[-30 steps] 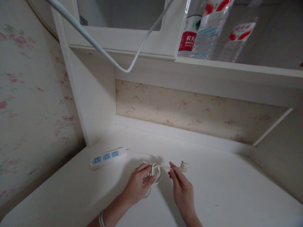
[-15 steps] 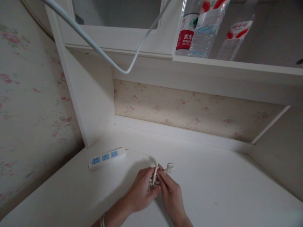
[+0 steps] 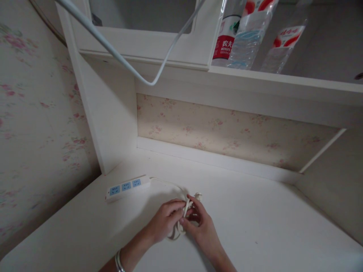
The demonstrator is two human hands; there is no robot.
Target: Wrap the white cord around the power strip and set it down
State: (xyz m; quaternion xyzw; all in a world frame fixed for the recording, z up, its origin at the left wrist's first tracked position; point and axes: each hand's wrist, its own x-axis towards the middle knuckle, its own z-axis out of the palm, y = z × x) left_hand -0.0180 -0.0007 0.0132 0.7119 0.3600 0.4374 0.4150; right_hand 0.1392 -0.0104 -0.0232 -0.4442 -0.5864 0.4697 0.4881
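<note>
Between my two hands is a bundled white power cord [image 3: 185,208], folded into loops. My left hand [image 3: 166,220] grips the bundle from the left, its fingers closed around it. From the right, my right hand [image 3: 202,228] pinches the cord with thumb and fingers bent round the loops. The white plug [image 3: 198,196] sticks out just beyond my right fingertips. A loop hangs below my left fingers, near the desk surface. The cord runs back to a white power strip [image 3: 127,187] with blue sockets, lying on the desk to the left.
The white desk [image 3: 269,215] meets a side panel [image 3: 110,113] at the left. Above hangs a shelf [image 3: 283,79] with several plastic bottles [image 3: 245,41]. A thick pale cable [image 3: 113,49] droops in front of the cabinet. Floral wallpaper [image 3: 36,132] covers the left wall.
My right hand has shifted its grip, its fingers more spread around the bundle. The plug has moved slightly left and up. A loop now shows below my left hand.
</note>
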